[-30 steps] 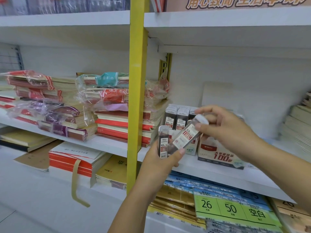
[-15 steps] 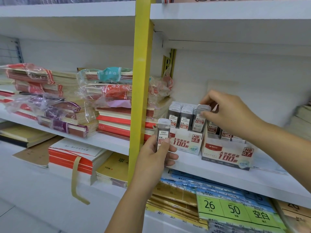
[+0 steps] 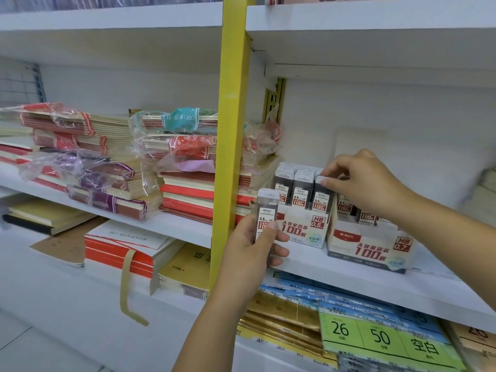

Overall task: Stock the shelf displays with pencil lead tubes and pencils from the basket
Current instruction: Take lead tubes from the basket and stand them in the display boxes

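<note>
**LEAD-TUBE RESTOCK, 0.5 HB BOX: ONE TUBE GOING IN, ONE WAITING**

1. Notebook stacks (image 3: 88, 167): shrink-wrapped, on the shelf at 9 o'clock of the view. Not part of this job.
2. Yellow upright (image 3: 230, 130): runs 12 to 6 just left of centre and divides the bays.
3. Left hand (image 3: 249, 253): at 6 o'clock of centre, fingers and thumb wrapped round the spare lead tube (image 3: 264, 210). The tube is upright with its label outward, at 9 o'clock of the display box and apart from it.
4. 0.5 display box (image 3: 303, 226): stands on the white shelf (image 3: 335, 275) with three columns of upright tubes.
5. Right hand (image 3: 367, 183): at 3 o'clock of centre, thumb and forefinger pinching the cap of the seated lead tube (image 3: 320, 200), at the front of the rightmost column.
6. 0.7 display box (image 3: 370, 245): just beside the 0.5 box at its 3 o'clock, its tubes partly hidden by the right wrist.
7. Green price sheets (image 3: 381, 339): on the shelf below, at 5 o'clock.
8. Basket: not in view.

Handling note (judgement): the step in hand is settling this tube into its column.
- Press straight down on the cap, label forward, until it sits level with its neighbours.
- Avoid pushing sideways, which could tip the light carton toward the 0.7 box.
- Check the spare tube's 0.5 marking against the box before passing it across.
</note>
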### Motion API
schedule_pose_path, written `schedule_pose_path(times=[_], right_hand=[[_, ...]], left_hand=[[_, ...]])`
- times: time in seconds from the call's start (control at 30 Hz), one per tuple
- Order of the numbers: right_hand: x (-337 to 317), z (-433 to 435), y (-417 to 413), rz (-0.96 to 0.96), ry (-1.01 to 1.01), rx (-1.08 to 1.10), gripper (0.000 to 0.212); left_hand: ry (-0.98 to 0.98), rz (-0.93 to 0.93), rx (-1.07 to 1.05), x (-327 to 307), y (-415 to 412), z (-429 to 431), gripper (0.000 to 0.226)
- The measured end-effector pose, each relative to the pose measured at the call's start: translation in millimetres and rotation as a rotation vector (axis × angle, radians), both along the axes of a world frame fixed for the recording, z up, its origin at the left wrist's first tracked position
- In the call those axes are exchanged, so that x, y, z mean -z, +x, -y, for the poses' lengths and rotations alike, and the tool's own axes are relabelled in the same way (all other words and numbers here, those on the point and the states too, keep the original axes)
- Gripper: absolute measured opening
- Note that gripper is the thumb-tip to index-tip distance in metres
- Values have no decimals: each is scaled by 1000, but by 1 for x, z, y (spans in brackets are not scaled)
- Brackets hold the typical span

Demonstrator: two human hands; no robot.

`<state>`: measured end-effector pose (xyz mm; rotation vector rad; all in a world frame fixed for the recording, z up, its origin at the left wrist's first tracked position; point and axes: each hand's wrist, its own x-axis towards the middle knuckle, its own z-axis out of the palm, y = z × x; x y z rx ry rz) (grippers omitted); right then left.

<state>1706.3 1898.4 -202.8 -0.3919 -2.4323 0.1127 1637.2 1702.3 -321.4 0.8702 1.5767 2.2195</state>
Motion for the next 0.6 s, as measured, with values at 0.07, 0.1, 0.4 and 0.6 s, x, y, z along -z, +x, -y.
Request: schedule_pose_path(times=[0.07, 0.1, 0.4, 0.6], right_hand=[[3, -1, -2, -7, 144, 74, 13], [3, -1, -2, 7, 196, 111, 18], [13, 50, 19, 2, -145, -266, 31], [12, 53, 24, -38, -421, -335, 12]], left_hand=[[-4, 6, 15, -1, 1, 0, 11], [-9, 6, 20, -2, 1, 1, 11], [-21, -55, 82, -5, 6, -1, 14], [-85, -229, -70, -3, 12, -15, 16]])
